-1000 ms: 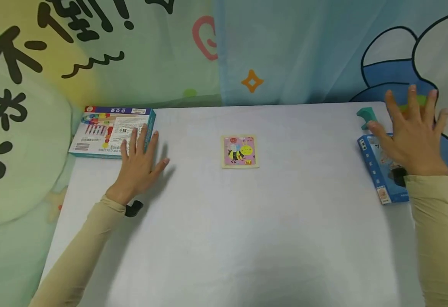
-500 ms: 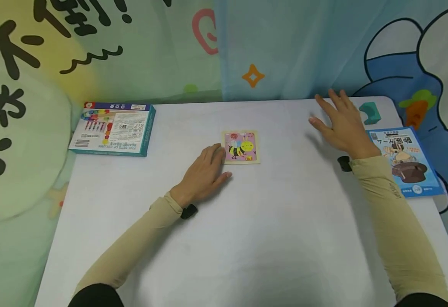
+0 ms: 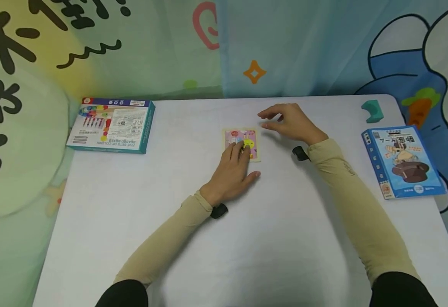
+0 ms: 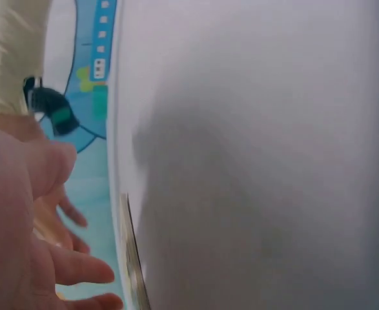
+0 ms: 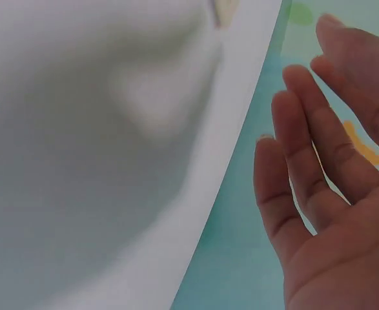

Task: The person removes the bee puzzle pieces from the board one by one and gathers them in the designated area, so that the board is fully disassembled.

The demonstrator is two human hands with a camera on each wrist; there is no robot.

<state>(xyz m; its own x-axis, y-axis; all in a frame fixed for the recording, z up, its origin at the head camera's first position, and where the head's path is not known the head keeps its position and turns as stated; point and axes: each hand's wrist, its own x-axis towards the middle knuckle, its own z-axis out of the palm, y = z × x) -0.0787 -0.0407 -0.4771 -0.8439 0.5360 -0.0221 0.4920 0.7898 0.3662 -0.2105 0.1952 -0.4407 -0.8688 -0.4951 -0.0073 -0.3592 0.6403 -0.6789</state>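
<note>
A small square picture puzzle [image 3: 233, 135] with a yellow bee on pink and a pale wooden border lies flat in the middle of the table. My left hand [image 3: 229, 175] reaches over its near left part, fingers extended, covering some of the picture. In the left wrist view the puzzle's thin edge [image 4: 132, 258] shows beside the left fingertips. My right hand [image 3: 294, 121] hovers just right of the puzzle's far corner, fingers loosely bent towards the left. The right wrist view shows this hand [image 5: 331, 174] with nothing in its palm.
A white and teal box [image 3: 110, 125] lies at the table's back left. On the right lies a blue box [image 3: 404, 162] with a cartoon cover, and behind it a green arched block [image 3: 372, 111]. A printed curtain [image 3: 285, 47] hangs along the back edge.
My left hand has moved right from the white and teal box to over the puzzle. My right hand has come left from the blue box to near the puzzle. The boxes stay put.
</note>
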